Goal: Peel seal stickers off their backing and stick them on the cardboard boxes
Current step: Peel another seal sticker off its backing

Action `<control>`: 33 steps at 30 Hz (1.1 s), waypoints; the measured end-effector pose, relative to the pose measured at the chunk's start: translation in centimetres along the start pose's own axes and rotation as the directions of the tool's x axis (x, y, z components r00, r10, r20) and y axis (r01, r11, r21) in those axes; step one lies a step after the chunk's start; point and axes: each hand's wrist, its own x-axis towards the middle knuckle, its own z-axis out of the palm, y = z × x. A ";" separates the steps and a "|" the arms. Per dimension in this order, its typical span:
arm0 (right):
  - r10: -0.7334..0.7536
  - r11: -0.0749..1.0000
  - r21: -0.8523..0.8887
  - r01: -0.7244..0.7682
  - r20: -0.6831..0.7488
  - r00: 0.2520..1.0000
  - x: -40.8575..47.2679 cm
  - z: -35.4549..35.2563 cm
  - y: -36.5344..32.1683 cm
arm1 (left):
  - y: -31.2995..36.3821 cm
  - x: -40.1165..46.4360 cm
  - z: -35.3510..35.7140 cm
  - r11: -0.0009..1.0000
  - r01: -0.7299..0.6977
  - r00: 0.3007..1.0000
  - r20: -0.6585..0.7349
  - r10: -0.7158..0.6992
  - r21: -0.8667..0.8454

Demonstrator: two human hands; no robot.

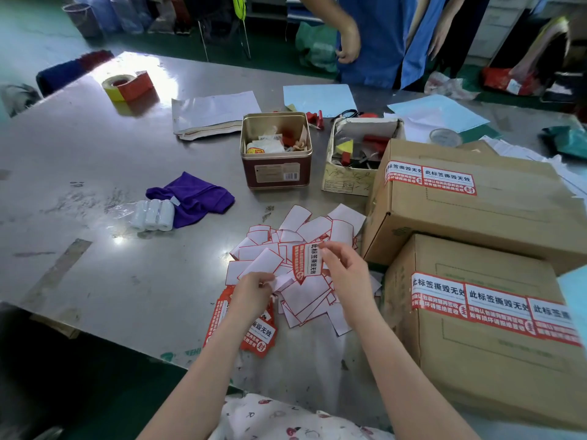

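While two cardboard boxes (495, 344) wait at the right of the bench (95, 173), both hands work over a heap of empty backings (305, 300).

The right hand (344, 274) pinches a seal sticker (307, 262) (red and white) between its fingers (327, 249); the left hand (252, 292) pinches a white backing (281, 282).

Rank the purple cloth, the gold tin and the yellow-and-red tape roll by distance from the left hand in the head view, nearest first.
From the left hand:
1. Purple cloth, up and left of the hand on the table.
2. Gold tin, farther back, just right of the hand's line.
3. Tape roll, at the far left near the table's back edge.
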 end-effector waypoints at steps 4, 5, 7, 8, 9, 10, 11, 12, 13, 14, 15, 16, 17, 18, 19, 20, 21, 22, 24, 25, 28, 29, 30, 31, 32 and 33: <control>0.014 0.998 0.057 -0.010 -0.073 0.997 0.4 -0.6 -0.1 | 0.2 0.2 0.3 0.987 -0.056 0.998 0.021 0.053 0.150; 0.025 0.997 0.072 -0.019 -0.080 0.996 0.4 -0.8 -0.2 | 0.3 0.2 0.4 0.982 -0.052 0.998 0.038 0.046 0.183; 0.034 0.996 0.086 -0.026 -0.093 0.995 0.5 -1.0 -0.2 | 0.3 0.3 0.6 0.969 -0.049 0.997 0.068 0.033 0.243; 0.036 0.996 0.087 -0.027 -0.100 0.994 0.5 -1.1 -0.3 | 0.3 0.2 0.6 0.962 -0.055 0.996 0.079 0.035 0.268; 0.036 0.996 0.086 -0.027 -0.104 0.994 0.6 -1.2 -0.3 | 0.4 0.2 0.6 0.956 -0.063 0.995 0.088 0.039 0.286; 0.037 0.996 0.083 -0.028 -0.106 0.994 0.6 -1.2 -0.3 | 0.5 0.3 0.6 0.952 -0.075 0.994 0.095 0.049 0.296; 0.039 0.997 0.074 -0.031 -0.105 0.994 0.6 -1.2 -0.3 | 0.7 0.3 0.6 0.951 -0.084 0.994 0.093 0.059 0.296; 0.040 0.998 0.058 -0.034 -0.103 0.994 0.6 -1.1 -0.3 | 0.9 0.3 0.6 0.954 -0.089 0.994 0.082 0.069 0.287; 0.037 0.999 0.037 -0.034 -0.099 0.994 0.6 -1.1 -0.3 | 1.2 0.3 0.4 0.958 -0.093 0.995 0.060 0.079 0.271; 0.029 1.000 0.008 -0.029 -0.092 0.995 0.6 -1.0 -0.2 | 1.6 0.2 0.2 0.963 -0.102 0.995 0.029 0.097 0.250; 0.020 0.999 -0.027 -0.022 -0.082 0.996 0.7 -0.9 -0.1 | 2.1 0.1 -0.1 0.968 -0.121 0.992 -0.002 0.124 0.221; 0.011 0.998 -0.061 -0.015 -0.070 0.998 0.7 -0.8 0.0 | 2.7 0.0 -0.4 0.969 -0.155 0.986 -0.031 0.163 0.191; 0.004 0.996 -0.089 -0.009 -0.055 0.999 0.7 -0.7 0.1 | 3.4 -0.1 -0.7 0.967 -0.194 0.977 -0.052 0.205 0.162; -0.002 0.994 -0.112 -0.002 -0.034 0.999 0.7 -0.6 0.1 | 4.1 -0.3 -1.1 0.962 -0.234 0.967 -0.070 0.245 0.141; -0.007 0.991 -0.137 0.005 -0.011 1.000 0.7 -0.5 0.1 | 4.7 -0.4 -1.3 0.954 -0.268 0.956 -0.083 0.280 0.132; -0.010 0.986 -0.164 0.011 0.010 1.000 0.7 -0.4 0.1 | 5.2 -0.5 -1.5 0.944 -0.301 0.945 -0.090 0.314 0.134; -0.013 0.983 -0.183 0.017 0.025 1.000 0.7 -0.4 0.1 | 5.6 -0.4 -1.6 0.932 -0.333 0.934 -0.090 0.347 0.142; -0.016 0.981 -0.193 0.023 0.036 0.999 0.7 -0.2 0.1 | 5.7 -0.3 -1.6 0.919 -0.365 0.921 -0.084 0.380 0.152; -0.023 0.976 -0.216 0.035 0.057 0.998 0.6 0.0 0.1 | 5.8 -0.1 -1.5 0.893 -0.414 0.899 -0.074 0.431 0.176; -0.028 0.971 -0.233 0.043 0.068 0.997 0.6 0.2 0.0 | 5.8 -0.1 -1.4 0.887 -0.422 0.894 -0.075 0.442 0.188; -0.030 0.964 -0.259 0.054 0.095 0.995 0.5 0.3 -0.1 | 5.6 0.0 -1.4 0.876 -0.428 0.888 -0.078 0.454 0.222; -0.026 0.966 -0.253 0.050 0.096 0.995 0.5 0.3 -0.2 | 5.6 0.0 -1.4 0.876 -0.426 0.889 -0.076 0.452 0.224; -0.021 0.969 -0.242 0.043 0.092 0.996 0.5 0.3 -0.2 | 5.6 -0.1 -1.4 0.879 -0.420 0.893 -0.072 0.445 0.225; -0.015 0.973 -0.230 0.035 0.087 0.996 0.5 0.2 -0.3 | 5.6 -0.2 -1.5 0.883 -0.413 0.897 -0.069 0.437 0.224; -0.009 0.976 -0.215 0.026 0.083 0.997 0.5 0.2 -0.3 | 5.7 -0.2 -1.6 0.888 -0.404 0.902 -0.065 0.427 0.221; -0.002 0.980 -0.198 0.018 0.081 0.997 0.4 0.2 -0.4 | 5.7 -0.3 -1.7 0.893 -0.396 0.907 -0.062 0.417 0.213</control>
